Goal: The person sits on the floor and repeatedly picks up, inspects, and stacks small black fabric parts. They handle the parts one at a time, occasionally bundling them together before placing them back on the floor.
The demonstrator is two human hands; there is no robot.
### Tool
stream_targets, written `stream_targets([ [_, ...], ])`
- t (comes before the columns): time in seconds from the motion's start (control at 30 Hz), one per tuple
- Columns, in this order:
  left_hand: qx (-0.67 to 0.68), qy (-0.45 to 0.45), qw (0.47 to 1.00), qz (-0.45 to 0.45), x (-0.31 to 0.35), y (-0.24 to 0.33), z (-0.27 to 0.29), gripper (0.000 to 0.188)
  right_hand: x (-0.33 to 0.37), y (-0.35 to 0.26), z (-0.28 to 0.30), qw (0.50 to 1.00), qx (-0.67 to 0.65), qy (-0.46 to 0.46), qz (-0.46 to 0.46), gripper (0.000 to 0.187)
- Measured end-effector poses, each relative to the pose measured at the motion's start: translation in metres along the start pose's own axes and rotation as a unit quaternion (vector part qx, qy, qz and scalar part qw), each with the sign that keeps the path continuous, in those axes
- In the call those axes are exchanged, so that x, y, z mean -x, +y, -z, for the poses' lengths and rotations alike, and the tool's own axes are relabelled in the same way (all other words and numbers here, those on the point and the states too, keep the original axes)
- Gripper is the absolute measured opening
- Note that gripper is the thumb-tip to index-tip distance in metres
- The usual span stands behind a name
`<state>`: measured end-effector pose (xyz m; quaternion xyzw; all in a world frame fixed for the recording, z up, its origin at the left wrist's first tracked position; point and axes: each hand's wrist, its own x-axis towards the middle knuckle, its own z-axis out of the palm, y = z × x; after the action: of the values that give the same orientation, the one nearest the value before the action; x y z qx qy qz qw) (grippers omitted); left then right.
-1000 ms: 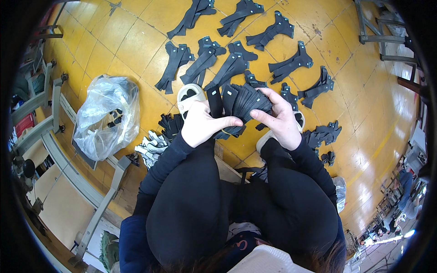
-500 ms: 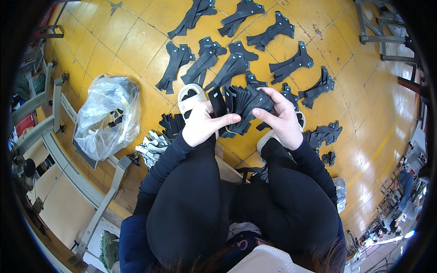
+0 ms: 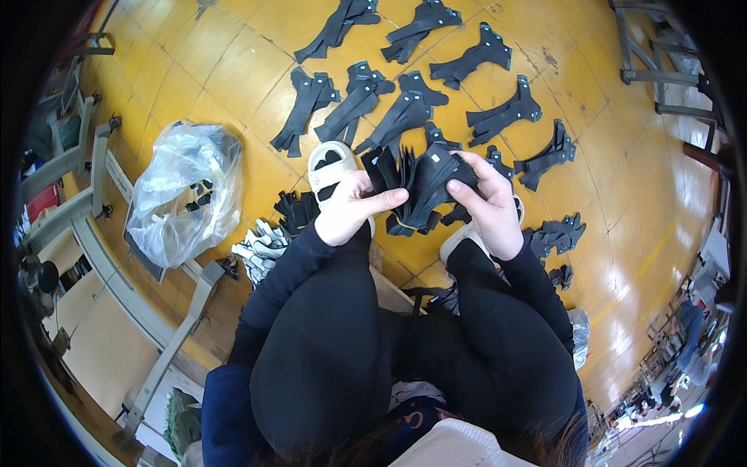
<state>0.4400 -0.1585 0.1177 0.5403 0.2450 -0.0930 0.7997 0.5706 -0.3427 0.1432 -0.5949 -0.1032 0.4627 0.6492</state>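
Between my hands is a thick bundle of black fabric pieces (image 3: 432, 183), its layers fanned out and a thin yellowish band showing at its lower edge. My left hand (image 3: 346, 212) grips the left side, thumb laid across the layers and fingers mostly hidden behind. At the right end, my right hand (image 3: 493, 208) pinches the stack between thumb and fingers. A small pale tag shows on the top piece near the right hand. The layers stand apart in the middle, beside my left thumb.
Crossed bundles of black strips (image 3: 362, 97) lie in rows on the yellow tiled floor. A clear plastic bag (image 3: 187, 198) stands at left, beside a metal frame (image 3: 175, 342). White-and-black pieces (image 3: 261, 251) lie by my left leg, and small black pieces (image 3: 556, 236) right of my right foot.
The layers have parted more in the middle, with a broader face of the stack showing by my right hand. My right hand has shifted slightly right and down; both hands keep their hold.
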Motion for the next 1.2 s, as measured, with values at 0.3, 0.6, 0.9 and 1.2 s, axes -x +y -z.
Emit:
stream_targets([
  [0.3, -0.025, -0.092, 0.995, -0.006, -0.006, 0.009, -0.009, 0.047, 0.000, 0.003, 0.001, 0.998, -0.048, -0.022, -0.020, 0.041],
  [0.6, -0.052, -0.055, 0.996, -0.046, -0.006, -0.014, 0.001, 0.040, 0.002, -0.006, -0.016, 0.998, 0.033, -0.023, -0.058, 0.059],
  [0.9, 0.192, 0.261, 0.944, -0.064, 0.052, -0.055, 0.067, 0.076, 0.002, -0.010, -0.001, 0.992, 0.108, 0.009, -0.071, 0.039],
  [1.2, 0.403, 0.341, 0.848, -0.034, 0.120, -0.075, 0.142, 0.030, 0.005, -0.009, -0.001, 0.976, 0.193, -0.051, -0.084, 0.034],
])
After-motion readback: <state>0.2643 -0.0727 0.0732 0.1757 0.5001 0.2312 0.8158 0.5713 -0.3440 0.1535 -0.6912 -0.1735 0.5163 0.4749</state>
